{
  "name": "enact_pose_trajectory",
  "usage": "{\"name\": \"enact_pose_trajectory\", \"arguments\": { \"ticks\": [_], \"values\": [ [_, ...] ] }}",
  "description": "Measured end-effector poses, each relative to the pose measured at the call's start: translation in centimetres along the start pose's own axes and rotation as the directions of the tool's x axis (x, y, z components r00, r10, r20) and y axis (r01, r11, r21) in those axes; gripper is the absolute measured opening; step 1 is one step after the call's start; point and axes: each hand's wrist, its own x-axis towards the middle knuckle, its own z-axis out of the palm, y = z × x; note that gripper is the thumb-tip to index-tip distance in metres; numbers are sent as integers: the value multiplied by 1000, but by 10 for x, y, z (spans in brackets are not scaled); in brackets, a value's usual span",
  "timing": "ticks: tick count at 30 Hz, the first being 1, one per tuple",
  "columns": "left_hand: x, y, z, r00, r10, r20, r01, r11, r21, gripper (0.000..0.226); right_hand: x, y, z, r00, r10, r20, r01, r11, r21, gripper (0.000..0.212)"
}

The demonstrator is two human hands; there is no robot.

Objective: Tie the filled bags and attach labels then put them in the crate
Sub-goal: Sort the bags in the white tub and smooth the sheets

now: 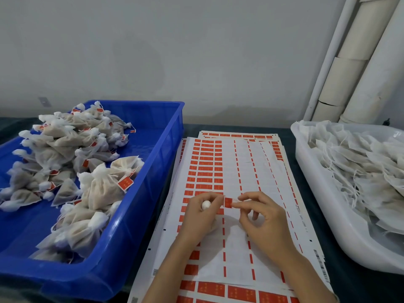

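Observation:
Over the label sheet (244, 171), my left hand (200, 213) grips a small white filled bag (206, 204); only its gathered top shows between my curled fingers. My right hand (262, 217) pinches an orange label (228, 202) at the bag's string, right beside the left fingertips. The blue crate (153, 171) on the left holds several tied, labelled bags (72, 162). A white tub (323, 193) on the right is heaped with unlabelled bags (360, 162) with loose strings.
Several label sheets are stacked under the top one, on a dark table (354, 287). Cardboard tubes (354, 68) lean in the back right corner against a grey wall. The crate and the tub flank the sheets closely.

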Motion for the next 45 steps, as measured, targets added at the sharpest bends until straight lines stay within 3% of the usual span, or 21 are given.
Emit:
{"name": "enact_pose_trajectory", "arguments": {
  "ticks": [3, 6, 9, 26, 36, 42, 45],
  "values": [
    [-2, -2, 1, 999, 41, 29, -42, 998, 36, 14, 1, -5, -1, 997, 48, -67, -43, 996, 83, 19],
    [-5, -2, 2, 995, 65, 76, -71, 994, 79, 13, 2, -7, -1, 993, 119, -20, -116, 988, 98, 20],
    [-5, -4, 2, 994, 78, 78, -85, 993, 81, 14, 2, -5, 0, 993, 103, 65, -105, 994, 33, 16],
    [-5, -6, 2, 989, 120, 88, -133, 976, 169, 19, 3, -7, -2, 993, 115, 36, -116, 992, 46, 25],
    [-6, -8, 2, 983, 123, 136, -145, 975, 168, 15, 1, 6, 5, 993, 60, 100, -56, 998, -43, 14],
    [-7, -8, 1, 988, 112, 102, -123, 987, 105, 34, 2, 10, 4, 989, 136, -51, -136, 991, 20, 12],
    [-7, -10, 1, 992, 103, 77, -110, 989, 100, 28, 4, 9, 0, 980, 160, -119, -152, 986, 68, 4]
  ]
}}
